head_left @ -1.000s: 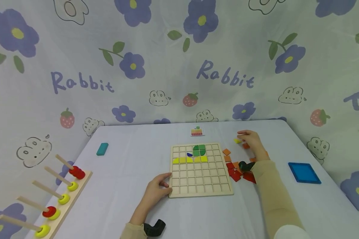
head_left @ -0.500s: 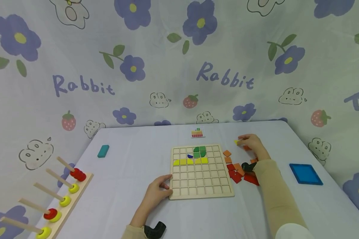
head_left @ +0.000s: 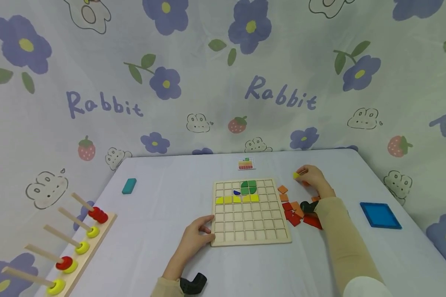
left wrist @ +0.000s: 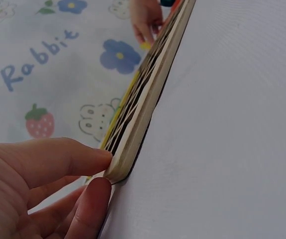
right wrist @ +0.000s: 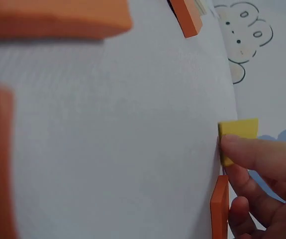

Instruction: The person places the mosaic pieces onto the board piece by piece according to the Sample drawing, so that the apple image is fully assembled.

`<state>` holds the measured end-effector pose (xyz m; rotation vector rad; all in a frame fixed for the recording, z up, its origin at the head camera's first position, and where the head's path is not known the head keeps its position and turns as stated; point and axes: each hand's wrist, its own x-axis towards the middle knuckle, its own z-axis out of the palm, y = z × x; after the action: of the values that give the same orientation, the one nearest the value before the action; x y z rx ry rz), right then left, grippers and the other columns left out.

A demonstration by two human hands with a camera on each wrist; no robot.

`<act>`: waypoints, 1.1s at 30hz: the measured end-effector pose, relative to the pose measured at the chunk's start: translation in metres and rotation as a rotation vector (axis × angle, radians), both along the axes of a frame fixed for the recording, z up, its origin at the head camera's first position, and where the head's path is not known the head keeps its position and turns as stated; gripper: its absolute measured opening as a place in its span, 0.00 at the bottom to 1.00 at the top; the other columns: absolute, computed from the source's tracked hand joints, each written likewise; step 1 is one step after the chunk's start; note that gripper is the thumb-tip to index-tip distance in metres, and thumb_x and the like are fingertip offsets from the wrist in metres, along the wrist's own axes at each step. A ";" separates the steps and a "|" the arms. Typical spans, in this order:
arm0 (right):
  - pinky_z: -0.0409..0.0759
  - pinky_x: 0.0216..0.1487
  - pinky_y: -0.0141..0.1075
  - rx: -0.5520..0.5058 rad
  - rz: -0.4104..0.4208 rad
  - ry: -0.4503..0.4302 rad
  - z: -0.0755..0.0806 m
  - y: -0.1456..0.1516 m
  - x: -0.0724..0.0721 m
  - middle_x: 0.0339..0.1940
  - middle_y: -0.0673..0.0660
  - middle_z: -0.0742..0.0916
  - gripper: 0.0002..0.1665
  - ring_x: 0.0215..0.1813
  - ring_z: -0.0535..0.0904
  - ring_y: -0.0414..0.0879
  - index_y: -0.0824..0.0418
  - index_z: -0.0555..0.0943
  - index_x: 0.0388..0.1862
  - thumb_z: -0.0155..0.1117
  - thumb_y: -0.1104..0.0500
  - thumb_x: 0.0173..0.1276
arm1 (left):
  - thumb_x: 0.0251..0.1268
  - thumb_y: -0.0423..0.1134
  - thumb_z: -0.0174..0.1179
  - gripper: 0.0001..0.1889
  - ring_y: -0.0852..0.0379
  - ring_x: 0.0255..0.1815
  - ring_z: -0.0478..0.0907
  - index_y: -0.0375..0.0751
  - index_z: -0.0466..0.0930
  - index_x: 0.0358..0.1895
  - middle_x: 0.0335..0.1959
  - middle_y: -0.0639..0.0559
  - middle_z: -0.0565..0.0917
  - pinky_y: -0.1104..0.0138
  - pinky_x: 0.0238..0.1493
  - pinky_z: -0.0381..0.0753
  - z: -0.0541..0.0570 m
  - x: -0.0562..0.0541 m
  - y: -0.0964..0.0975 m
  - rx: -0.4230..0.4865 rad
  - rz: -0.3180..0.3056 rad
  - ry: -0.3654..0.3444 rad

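Right hand (head_left: 314, 178), right of the head frame's centre, pinches a yellow tile (right wrist: 242, 128); left hand (head_left: 194, 237), lower centre, loosely spread, touches the gridded board's (head_left: 248, 226) left edge, below centre

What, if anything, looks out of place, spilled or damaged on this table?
Nothing looks spilled or damaged. The only untidy part is right of the wooden board: loose orange tiles and red tiles lie scattered at mixed angles, unlike the green pieces set squarely in the grid. They seem like unused pieces rather than a fault.
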<state>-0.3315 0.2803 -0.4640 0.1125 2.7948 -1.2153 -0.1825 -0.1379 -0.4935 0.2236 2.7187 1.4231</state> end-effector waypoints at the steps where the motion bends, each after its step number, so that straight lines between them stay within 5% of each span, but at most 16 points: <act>1: 0.71 0.40 0.38 0.001 0.005 -0.001 0.000 0.000 0.000 0.47 0.68 0.78 0.20 0.45 0.73 0.56 0.70 0.74 0.48 0.64 0.61 0.59 | 0.45 0.31 0.65 0.29 0.58 0.32 0.71 0.39 0.74 0.57 0.31 0.52 0.77 0.71 0.28 0.70 0.000 0.000 0.000 -0.002 0.001 0.002; 8: 0.70 0.34 0.36 -0.076 0.022 -0.030 0.008 -0.008 0.002 0.43 0.61 0.80 0.17 0.37 0.73 0.48 0.64 0.76 0.43 0.65 0.56 0.58 | 0.45 0.31 0.66 0.29 0.58 0.31 0.70 0.39 0.74 0.57 0.30 0.52 0.76 0.71 0.27 0.70 -0.001 -0.001 0.000 -0.012 0.002 0.004; 15: 0.65 0.47 0.45 -0.231 0.112 -0.091 0.023 -0.037 0.008 0.50 0.62 0.80 0.23 0.49 0.70 0.54 0.65 0.74 0.51 0.63 0.53 0.61 | 0.45 0.31 0.66 0.29 0.58 0.31 0.70 0.39 0.75 0.57 0.30 0.52 0.76 0.71 0.28 0.69 0.002 -0.001 0.000 0.001 0.007 0.003; 23: 0.70 0.33 0.37 -0.344 0.132 -0.165 0.024 -0.072 0.020 0.32 0.52 0.82 0.24 0.27 0.70 0.44 0.66 0.74 0.52 0.65 0.57 0.59 | 0.45 0.31 0.64 0.27 0.60 0.30 0.70 0.37 0.76 0.56 0.29 0.52 0.76 0.70 0.27 0.70 0.002 0.001 0.001 0.019 -0.006 0.058; 28: 0.78 0.35 0.35 -0.364 0.141 -0.203 0.021 -0.088 0.031 0.29 0.54 0.84 0.22 0.29 0.79 0.44 0.69 0.74 0.51 0.64 0.61 0.59 | 0.45 0.31 0.65 0.28 0.59 0.31 0.70 0.39 0.75 0.57 0.30 0.52 0.77 0.71 0.28 0.70 0.002 0.000 0.001 0.009 0.005 0.007; 33: 0.76 0.29 0.34 -0.375 0.117 -0.256 0.020 -0.100 0.038 0.26 0.56 0.83 0.18 0.25 0.77 0.43 0.67 0.76 0.47 0.65 0.63 0.58 | 0.46 0.31 0.65 0.28 0.58 0.32 0.70 0.40 0.75 0.57 0.30 0.52 0.77 0.71 0.28 0.70 0.002 -0.002 0.001 0.001 0.012 -0.014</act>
<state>-0.2935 0.1803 -0.4445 0.0697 2.2834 -1.5458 -0.1844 -0.1369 -0.4913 0.1975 2.7129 1.4234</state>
